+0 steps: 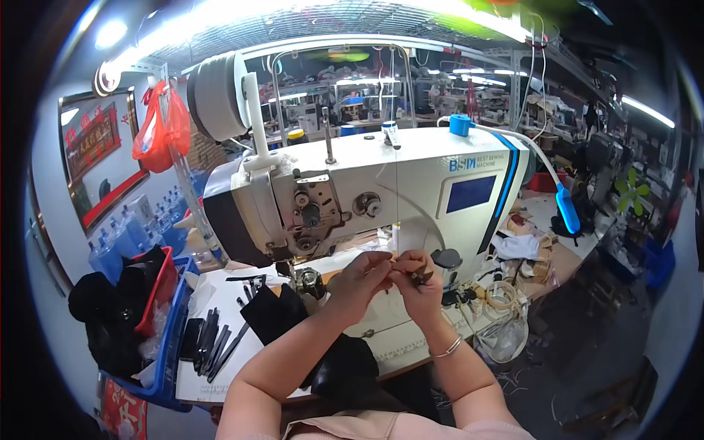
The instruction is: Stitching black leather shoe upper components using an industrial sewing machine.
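In front of the white sewing machine (425,176), my two hands meet with their fingertips nearly together. A thin thread (397,198) runs down from the machine's top to those fingertips. My left hand (358,284) is closed in a pinch where the thread arrives. Closed beside it, my right hand (422,293) has a small dark brass-coloured tool (421,277) in its fingers; its exact kind is hidden. Black fabric pieces (275,315) lie on the white table (249,356) below and left of my left forearm.
Black strips (213,345) lie on the table's left part. A blue crate (172,345) and red basket (156,293) with black items stand at its left edge. Tape rolls (501,295) and scraps lie right of the machine. A thread cone (218,95) sits above its head.
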Motion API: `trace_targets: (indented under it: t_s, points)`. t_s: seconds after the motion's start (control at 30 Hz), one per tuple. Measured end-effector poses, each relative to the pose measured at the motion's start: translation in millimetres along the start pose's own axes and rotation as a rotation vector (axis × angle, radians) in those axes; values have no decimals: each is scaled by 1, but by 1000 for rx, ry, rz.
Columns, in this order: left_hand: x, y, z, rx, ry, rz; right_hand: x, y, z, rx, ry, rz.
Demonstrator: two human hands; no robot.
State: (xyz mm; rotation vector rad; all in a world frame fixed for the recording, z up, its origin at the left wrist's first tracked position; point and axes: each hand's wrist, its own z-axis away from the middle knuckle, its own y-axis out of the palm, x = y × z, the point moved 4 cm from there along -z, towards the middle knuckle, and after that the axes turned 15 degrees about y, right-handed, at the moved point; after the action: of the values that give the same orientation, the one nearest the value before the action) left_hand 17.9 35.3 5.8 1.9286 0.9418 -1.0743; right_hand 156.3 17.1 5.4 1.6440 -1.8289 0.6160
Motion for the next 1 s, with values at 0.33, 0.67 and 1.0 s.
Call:
trace_targets:
  t_s: [0.33,0.67,1.0]
  points:
    - [44,32,4,3,-123,298,20,-44,-4,-235,-203,169]
    - [37,22,51,214,492,-599,48,-42,-59,-306,4,416]
    - [-3,-33,75,51,0,-156,58,25,-83,-314,-32,520]
